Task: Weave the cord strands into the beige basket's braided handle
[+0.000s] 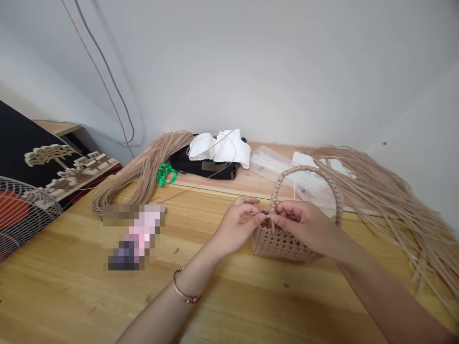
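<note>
A small woven basket (278,246) with a braided arched handle (304,168) sits on the wooden table. My left hand (240,222) is closed in a pinch on a thin tan strip (254,214) by the basket's left rim. At the foot of the handle, the thumb and fingers of my right hand (301,220) are pinched together close to my left fingertips. The strip seems to run between both hands, though its end under my right fingers is hidden. My right hand and wrist cover part of the basket's right side.
Long tan strips (387,205) spread over the table's right side; a looped bundle (139,177) lies at left. Behind are a black pouch (201,167), white tissue (229,145), green item (167,174) and plastic bags (268,162). A fan (28,215) stands at far left.
</note>
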